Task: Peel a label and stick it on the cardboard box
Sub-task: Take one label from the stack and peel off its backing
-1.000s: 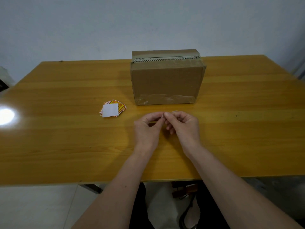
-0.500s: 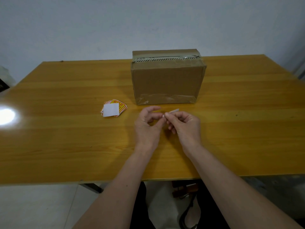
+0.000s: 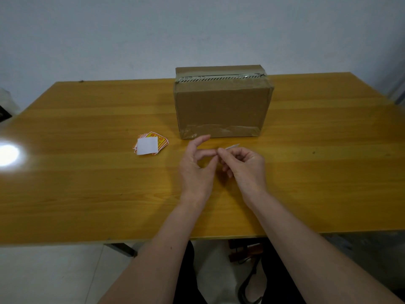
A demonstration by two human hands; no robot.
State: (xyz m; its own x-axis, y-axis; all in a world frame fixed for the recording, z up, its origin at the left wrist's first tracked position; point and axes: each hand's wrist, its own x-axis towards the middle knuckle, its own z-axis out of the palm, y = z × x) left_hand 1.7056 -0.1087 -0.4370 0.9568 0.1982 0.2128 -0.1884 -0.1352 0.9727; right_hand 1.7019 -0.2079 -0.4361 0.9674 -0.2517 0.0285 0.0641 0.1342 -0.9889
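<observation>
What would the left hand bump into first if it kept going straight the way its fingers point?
Most likely the cardboard box. The left hand points away from the person toward the box's taped lower front, with only bare table between. Depth is hard to judge from this one view.

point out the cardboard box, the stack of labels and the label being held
cardboard box (image 3: 221, 108), head view, middle of its front face
stack of labels (image 3: 150, 146), head view, white sheet on top
held label (image 3: 232, 146), head view, white edge sticking out past the fingertips
</observation>
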